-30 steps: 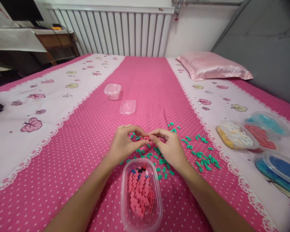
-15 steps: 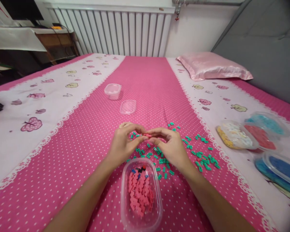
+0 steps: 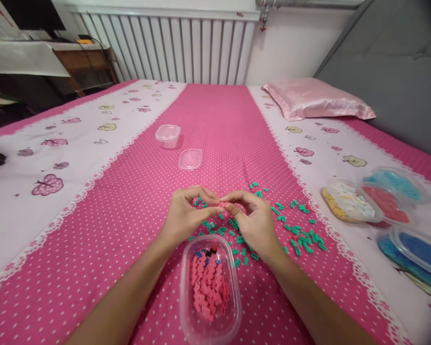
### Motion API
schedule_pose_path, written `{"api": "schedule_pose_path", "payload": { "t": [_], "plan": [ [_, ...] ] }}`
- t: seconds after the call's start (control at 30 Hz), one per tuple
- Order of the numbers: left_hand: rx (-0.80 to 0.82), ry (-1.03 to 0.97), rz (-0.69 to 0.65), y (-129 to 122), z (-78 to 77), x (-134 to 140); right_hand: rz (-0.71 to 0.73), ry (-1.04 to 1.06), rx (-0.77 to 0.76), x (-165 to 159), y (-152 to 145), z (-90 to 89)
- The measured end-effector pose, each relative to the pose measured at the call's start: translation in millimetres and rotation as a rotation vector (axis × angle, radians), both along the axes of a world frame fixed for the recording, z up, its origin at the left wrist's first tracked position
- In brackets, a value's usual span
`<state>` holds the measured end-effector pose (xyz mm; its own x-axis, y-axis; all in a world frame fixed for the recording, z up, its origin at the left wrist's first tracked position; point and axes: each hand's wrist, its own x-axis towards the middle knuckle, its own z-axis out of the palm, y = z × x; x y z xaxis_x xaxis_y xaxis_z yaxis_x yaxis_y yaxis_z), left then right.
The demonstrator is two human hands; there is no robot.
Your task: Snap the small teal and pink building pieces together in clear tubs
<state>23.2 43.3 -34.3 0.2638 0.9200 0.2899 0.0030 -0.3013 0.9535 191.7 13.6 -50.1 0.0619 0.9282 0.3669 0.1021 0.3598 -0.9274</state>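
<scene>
Between the fingertips of both my hands is a small pinkish-red building-block piece [image 3: 223, 204], partly hidden by the fingers. My left hand [image 3: 187, 211] pinches its left end, and my right hand [image 3: 255, 218] pinches the right end. Just below them stands an open clear plastic container [image 3: 233, 326], holding joined pinkish-red blocks [image 3: 209, 287] with a few black and blue ones at the far end. Loose green blocks [image 3: 303, 237] lie scattered on the bedspread under and to the right of my hands, with a few red ones among them.
Beyond my hands lie a clear lid [image 3: 190, 159] and a closed clear tub [image 3: 168, 136]. To the right, several containers hold white and yellow pieces [image 3: 352, 201], red pieces [image 3: 387, 203], light blue pieces [image 3: 398, 183] and dark blue pieces [image 3: 424, 249]. A pink pillow [image 3: 318, 98] rests farther back.
The thumbs and fingertips have closed in around the pinkish-red piece, and it sits slightly lower and to the right. The containers and scattered blocks look the same.
</scene>
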Motion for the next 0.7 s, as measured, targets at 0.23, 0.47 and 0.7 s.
{"api": "schedule_pose_path", "payload": {
  "t": [0.23, 0.47, 0.7],
  "plan": [
    [0.008, -0.009, 0.013, -0.7, -3.4, 2.8, 0.007, 0.046, 0.02, -4.1, -0.6, -3.3],
    [0.099, 0.223, 0.073, 9.3, 8.0, -17.1, -0.013, 0.067, 0.038, 4.4, 5.1, -5.4],
    [0.301, 0.796, 0.19, 55.2, -18.3, -43.9, -0.12, 0.055, 0.043, 23.3, 18.2, -11.9]
  ]
}}
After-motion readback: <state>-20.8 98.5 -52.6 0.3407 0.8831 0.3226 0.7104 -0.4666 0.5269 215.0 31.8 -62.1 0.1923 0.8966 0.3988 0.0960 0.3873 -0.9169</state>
